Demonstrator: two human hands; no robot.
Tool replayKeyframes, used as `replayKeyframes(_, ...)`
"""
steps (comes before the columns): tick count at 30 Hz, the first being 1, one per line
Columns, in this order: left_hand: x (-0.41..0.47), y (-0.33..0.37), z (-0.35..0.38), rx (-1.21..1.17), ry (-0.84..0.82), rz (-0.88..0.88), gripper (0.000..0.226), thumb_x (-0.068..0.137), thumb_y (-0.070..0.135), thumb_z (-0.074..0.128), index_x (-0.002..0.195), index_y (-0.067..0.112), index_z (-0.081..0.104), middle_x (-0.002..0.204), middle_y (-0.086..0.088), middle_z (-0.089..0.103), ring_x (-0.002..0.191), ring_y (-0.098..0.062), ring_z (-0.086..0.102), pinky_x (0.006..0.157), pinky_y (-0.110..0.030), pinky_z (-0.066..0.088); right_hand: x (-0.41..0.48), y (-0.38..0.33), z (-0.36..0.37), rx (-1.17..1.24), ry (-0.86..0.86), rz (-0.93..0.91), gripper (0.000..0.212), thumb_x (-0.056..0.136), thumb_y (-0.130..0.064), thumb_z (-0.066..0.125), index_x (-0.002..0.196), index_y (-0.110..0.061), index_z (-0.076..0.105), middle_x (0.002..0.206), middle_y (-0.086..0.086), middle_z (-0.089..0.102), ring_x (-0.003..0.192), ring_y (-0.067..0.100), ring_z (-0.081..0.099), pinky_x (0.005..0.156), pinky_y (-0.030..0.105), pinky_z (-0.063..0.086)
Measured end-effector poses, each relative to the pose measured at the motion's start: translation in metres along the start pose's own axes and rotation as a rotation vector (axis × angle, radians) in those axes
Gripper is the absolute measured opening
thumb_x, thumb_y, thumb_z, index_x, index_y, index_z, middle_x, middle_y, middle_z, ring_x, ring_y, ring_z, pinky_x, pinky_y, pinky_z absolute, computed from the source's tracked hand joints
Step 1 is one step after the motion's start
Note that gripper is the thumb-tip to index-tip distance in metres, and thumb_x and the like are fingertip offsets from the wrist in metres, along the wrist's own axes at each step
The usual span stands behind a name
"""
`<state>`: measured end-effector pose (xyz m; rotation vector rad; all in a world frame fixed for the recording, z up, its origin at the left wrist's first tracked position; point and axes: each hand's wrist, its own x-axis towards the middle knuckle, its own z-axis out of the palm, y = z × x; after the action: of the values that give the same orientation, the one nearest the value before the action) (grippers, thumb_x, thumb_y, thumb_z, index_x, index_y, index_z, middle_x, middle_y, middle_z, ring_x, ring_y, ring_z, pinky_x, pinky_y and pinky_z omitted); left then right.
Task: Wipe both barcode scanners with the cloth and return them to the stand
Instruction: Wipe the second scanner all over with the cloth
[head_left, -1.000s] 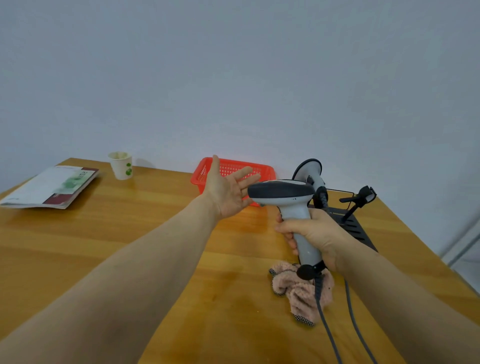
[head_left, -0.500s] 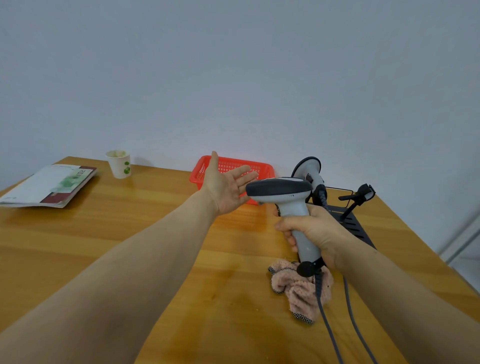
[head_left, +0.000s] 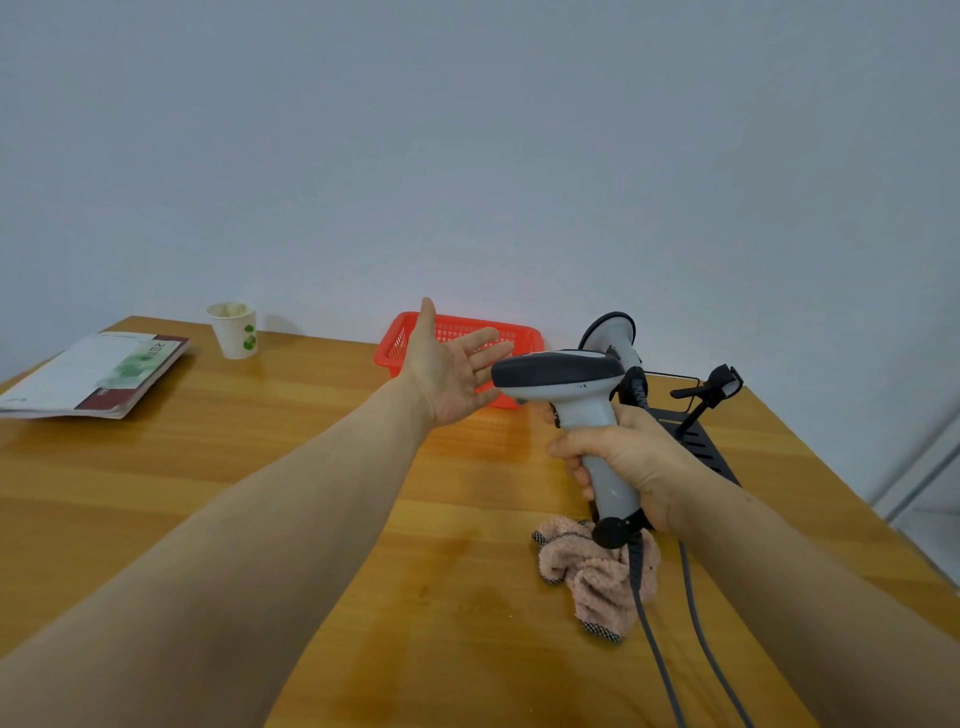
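Grey plastic barcode scanner with dark head (head_left: 566, 382): held upright, handle clasped by curled right hand (head_left: 621, 460). Left hand (head_left: 452, 374): raised, palm open, fingers straight, just beside scanner head. Crumpled pink cloth (head_left: 597, 579): laid on wooden table (head_left: 260, 467) beneath the grip.

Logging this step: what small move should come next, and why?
Probably lower the left hand to the pink cloth: that hand is open and empty, the cloth lies on the table, and the right hand grips the barcode scanner by its handle.
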<state>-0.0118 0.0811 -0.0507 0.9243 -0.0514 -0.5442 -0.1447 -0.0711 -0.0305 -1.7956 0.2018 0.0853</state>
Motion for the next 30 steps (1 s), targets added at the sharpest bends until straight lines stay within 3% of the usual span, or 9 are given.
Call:
replayKeyframes(4, -0.002, 0.0, 0.002, 0.012, 0.006, 0.003, 0.095, 0.083, 0.08, 0.014, 0.141, 0.012, 0.043, 0.14, -0.011, 0.051, 0.136, -0.033, 0.036, 0.112, -0.052, 0.02, 0.0, 0.0, 0.0, 0.003, -0.001, 0.008, 0.017, 0.075, 0.001, 0.068, 0.088, -0.002, 0.058, 0.053, 0.008, 0.049, 0.045, 0.017, 0.044, 0.043, 0.024, 0.041)
replayKeyframes(10, -0.003, -0.001, 0.005, 0.019, 0.002, 0.0, 0.094, 0.083, 0.079, 0.013, 0.142, 0.011, 0.042, 0.142, -0.012, 0.048, 0.138, -0.032, 0.032, 0.113, -0.051, 0.018, -0.001, 0.0, 0.0, -0.003, -0.001, -0.008, 0.013, 0.076, 0.002, 0.068, 0.082, -0.005, 0.058, 0.053, 0.009, 0.048, 0.044, 0.018, 0.043, 0.043, 0.024, 0.041)
replayKeyframes(15, -0.002, -0.001, 0.005, -0.002, -0.013, -0.011, 0.096, 0.082, 0.08, 0.016, 0.14, 0.01, 0.045, 0.137, -0.014, 0.053, 0.13, -0.034, 0.044, 0.108, -0.051, 0.028, -0.003, 0.001, -0.002, 0.03, -0.007, -0.009, 0.015, 0.075, 0.0, 0.07, 0.084, -0.004, 0.058, 0.053, 0.009, 0.049, 0.043, 0.017, 0.044, 0.043, 0.025, 0.042)
replayKeyframes(19, -0.003, -0.001, 0.01, -0.01, -0.03, -0.028, 0.095, 0.081, 0.081, 0.018, 0.137, 0.01, 0.047, 0.136, -0.015, 0.054, 0.125, -0.037, 0.049, 0.101, -0.055, 0.037, -0.004, 0.0, -0.005, 0.03, -0.032, 0.009, 0.018, 0.073, -0.002, 0.073, 0.072, -0.005, 0.055, 0.049, 0.006, 0.053, 0.04, 0.015, 0.046, 0.042, 0.023, 0.044)
replayKeyframes(22, -0.006, -0.002, 0.017, 0.013, -0.046, -0.039, 0.093, 0.082, 0.08, 0.019, 0.135, 0.009, 0.049, 0.134, -0.015, 0.055, 0.122, -0.036, 0.051, 0.105, -0.054, 0.037, -0.007, 0.0, -0.01, 0.037, -0.038, 0.005, 0.018, 0.072, -0.002, 0.073, 0.071, -0.003, 0.055, 0.047, 0.005, 0.056, 0.04, 0.015, 0.046, 0.043, 0.024, 0.044)
replayKeyframes(28, -0.005, -0.014, 0.036, 0.085, -0.024, -0.03, 0.084, 0.088, 0.073, 0.024, 0.129, 0.006, 0.054, 0.127, -0.014, 0.059, 0.118, -0.03, 0.053, 0.106, -0.046, 0.038, -0.011, 0.003, -0.033, 0.08, 0.092, 0.017, 0.015, 0.071, -0.002, 0.072, 0.08, 0.0, 0.06, 0.068, 0.016, 0.062, 0.047, 0.019, 0.048, 0.047, 0.028, 0.044)
replayKeyframes(30, -0.005, -0.022, 0.038, 0.113, -0.016, -0.043, 0.079, 0.089, 0.069, 0.027, 0.127, 0.006, 0.056, 0.12, -0.014, 0.062, 0.111, -0.028, 0.057, 0.105, -0.046, 0.039, -0.013, 0.007, -0.041, 0.074, 0.136, 0.03, 0.014, 0.072, -0.002, 0.07, 0.08, 0.0, 0.06, 0.066, 0.015, 0.062, 0.046, 0.018, 0.049, 0.047, 0.027, 0.044)
